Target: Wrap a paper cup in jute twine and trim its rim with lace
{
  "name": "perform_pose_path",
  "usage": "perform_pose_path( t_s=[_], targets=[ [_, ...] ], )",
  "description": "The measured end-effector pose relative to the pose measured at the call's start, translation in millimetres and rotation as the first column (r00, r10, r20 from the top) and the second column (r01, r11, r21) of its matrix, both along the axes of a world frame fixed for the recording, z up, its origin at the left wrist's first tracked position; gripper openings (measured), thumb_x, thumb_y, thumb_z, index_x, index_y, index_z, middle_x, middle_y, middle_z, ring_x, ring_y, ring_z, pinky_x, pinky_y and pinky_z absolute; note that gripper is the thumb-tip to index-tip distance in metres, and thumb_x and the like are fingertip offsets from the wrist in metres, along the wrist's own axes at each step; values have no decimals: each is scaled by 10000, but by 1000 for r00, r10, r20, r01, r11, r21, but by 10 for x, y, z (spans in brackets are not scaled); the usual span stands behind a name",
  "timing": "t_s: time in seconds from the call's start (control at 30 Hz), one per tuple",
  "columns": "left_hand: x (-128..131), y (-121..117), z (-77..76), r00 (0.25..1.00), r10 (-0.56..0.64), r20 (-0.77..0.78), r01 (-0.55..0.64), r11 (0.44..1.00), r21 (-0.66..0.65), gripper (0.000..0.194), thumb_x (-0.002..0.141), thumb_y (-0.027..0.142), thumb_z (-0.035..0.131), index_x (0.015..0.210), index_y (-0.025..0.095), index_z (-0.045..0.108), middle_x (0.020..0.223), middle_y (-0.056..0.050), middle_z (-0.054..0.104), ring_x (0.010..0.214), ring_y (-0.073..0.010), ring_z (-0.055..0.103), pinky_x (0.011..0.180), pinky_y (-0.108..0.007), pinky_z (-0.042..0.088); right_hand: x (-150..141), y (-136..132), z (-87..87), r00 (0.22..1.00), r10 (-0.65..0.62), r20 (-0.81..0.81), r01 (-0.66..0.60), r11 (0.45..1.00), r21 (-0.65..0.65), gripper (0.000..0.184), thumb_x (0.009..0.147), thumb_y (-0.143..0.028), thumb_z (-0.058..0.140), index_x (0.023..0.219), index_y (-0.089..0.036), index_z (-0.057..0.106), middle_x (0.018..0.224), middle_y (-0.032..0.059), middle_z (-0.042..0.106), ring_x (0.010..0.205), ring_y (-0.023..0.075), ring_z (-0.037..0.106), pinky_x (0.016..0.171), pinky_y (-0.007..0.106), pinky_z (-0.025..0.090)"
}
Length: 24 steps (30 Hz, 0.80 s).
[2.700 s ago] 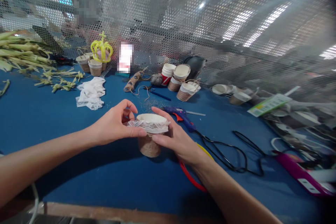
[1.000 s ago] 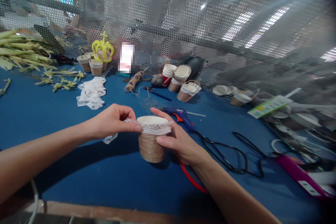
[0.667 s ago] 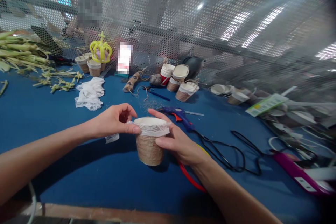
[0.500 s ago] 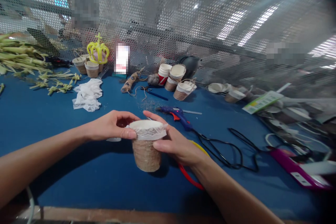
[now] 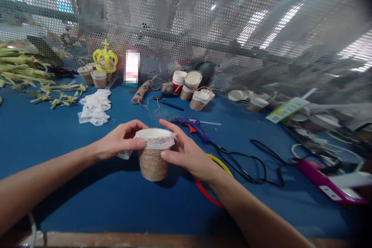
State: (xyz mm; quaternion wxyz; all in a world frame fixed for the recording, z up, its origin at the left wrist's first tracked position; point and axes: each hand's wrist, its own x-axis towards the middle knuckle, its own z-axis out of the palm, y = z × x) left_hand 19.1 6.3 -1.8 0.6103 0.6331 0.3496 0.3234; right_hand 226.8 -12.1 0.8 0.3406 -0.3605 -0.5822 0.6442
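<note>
A paper cup wrapped in brown twine [image 5: 154, 164] is held between my two hands, upright above the blue table. White lace trim [image 5: 155, 140] goes round its rim. My left hand [image 5: 128, 137] pinches the rim on the left, thumb on the lace and fingers behind. My right hand [image 5: 188, 153] is round the cup's right side, with the thumb on the twine just below the lace and the index finger stretched behind the rim. A loose end of lace [image 5: 125, 154] shows under my left hand. A blue glue gun [image 5: 193, 126] lies just beyond my right hand.
Bunched white lace [image 5: 95, 106] lies at the left, near knotted green husk strips [image 5: 61, 97]. Several wrapped cups [image 5: 200, 100] and a twine bundle [image 5: 142, 92] stand along the mesh panel. A black cord [image 5: 247, 180] and purple power strip [image 5: 325, 184] are at the right.
Both hands and the cup have shifted slightly left and up in view. More of the loose lace end shows under my left hand. The grip looks the same.
</note>
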Motion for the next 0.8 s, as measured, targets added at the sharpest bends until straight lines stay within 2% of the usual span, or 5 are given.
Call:
perform_pose_path(
  t_s=[0.17, 0.3, 0.43, 0.5, 0.8],
  targets=[
    [7, 13, -74, 980, 52, 192, -29, 992, -120, 459, 610, 427, 693, 926, 156, 500, 880, -53, 599, 747, -156, 549, 620, -241, 401, -4, 20, 32, 983, -160, 88, 139, 969, 206, 705, 622, -315, 743, 1230, -228, 396, 1066, 63, 539, 985, 189, 536, 881, 367, 412],
    [15, 26, -103, 951, 77, 299, 3, 966, -260, 444, 617, 448, 691, 911, 161, 523, 878, -58, 614, 759, -168, 579, 660, -264, 427, 35, -28, 138, 899, -420, -128, 437, 834, 336, 232, 724, -309, 662, 919, -226, 570, 717, -25, 520, 612, 91, 500, 530, 220, 408],
    [24, 18, -115, 947, 69, 313, 26, 956, -291, 440, 605, 441, 707, 902, 164, 538, 850, -49, 620, 728, -156, 579, 640, -248, 428, 46, -128, 195, 971, -105, -215, 129, 986, 104, 184, 844, -346, 509, 799, -191, 597, 407, -88, 389, 328, 38, 269, 343, 177, 196],
    [30, 10, -118, 945, 59, 321, 40, 955, -294, 435, 609, 435, 709, 901, 161, 539, 831, -46, 621, 712, -150, 574, 625, -236, 422, 28, -142, 182, 983, 2, -182, -3, 1000, -6, 193, 840, -344, 512, 806, -176, 600, 377, -93, 390, 299, 32, 246, 317, 165, 175],
    [35, 33, -135, 939, 71, 336, 35, 954, -297, 492, 572, 450, 730, 910, 148, 539, 862, -65, 628, 723, -170, 573, 636, -259, 423, 8, -79, 198, 956, -157, -249, 136, 986, -99, 127, 799, -266, 544, 735, -158, 558, 361, -106, 400, 284, 12, 238, 302, 124, 174]
  ],
)
